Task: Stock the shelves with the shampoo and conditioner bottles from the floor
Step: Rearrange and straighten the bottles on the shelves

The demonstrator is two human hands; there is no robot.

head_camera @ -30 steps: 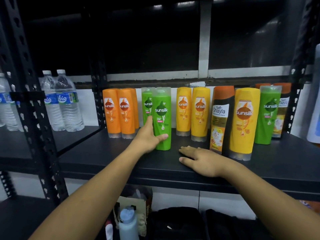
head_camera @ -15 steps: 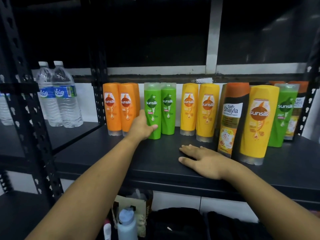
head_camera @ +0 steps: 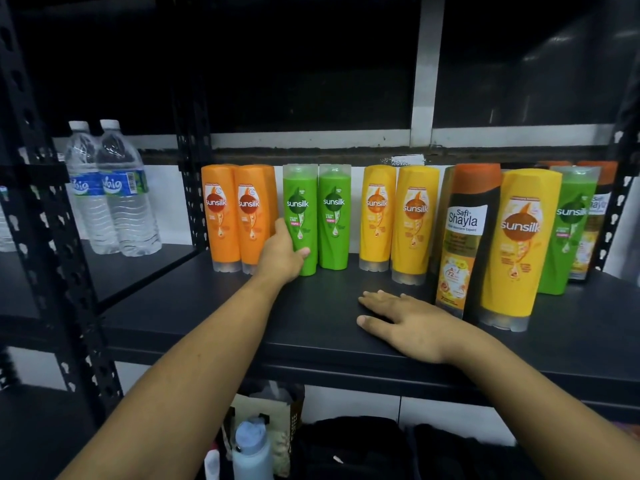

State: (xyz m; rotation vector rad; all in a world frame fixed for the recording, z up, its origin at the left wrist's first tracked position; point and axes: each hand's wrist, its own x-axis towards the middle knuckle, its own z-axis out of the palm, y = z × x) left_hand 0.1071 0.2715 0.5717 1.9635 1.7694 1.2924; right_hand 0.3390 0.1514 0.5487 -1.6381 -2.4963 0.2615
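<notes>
Green bottle (head_camera: 300,220) pushed back, left hand (head_camera: 281,255) holding

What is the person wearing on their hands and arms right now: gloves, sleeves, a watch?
Nothing that shows. The left hand and right hand are bare: no gloves, no watch, no ring on the visible fingers. The left forearm and right forearm show no sleeve, cuff or wristband.

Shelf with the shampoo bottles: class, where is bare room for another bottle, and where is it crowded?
Free: the shelf front between the left post and the right hand. Crowded: the right end, around the Safi Shayla bottle.
</notes>
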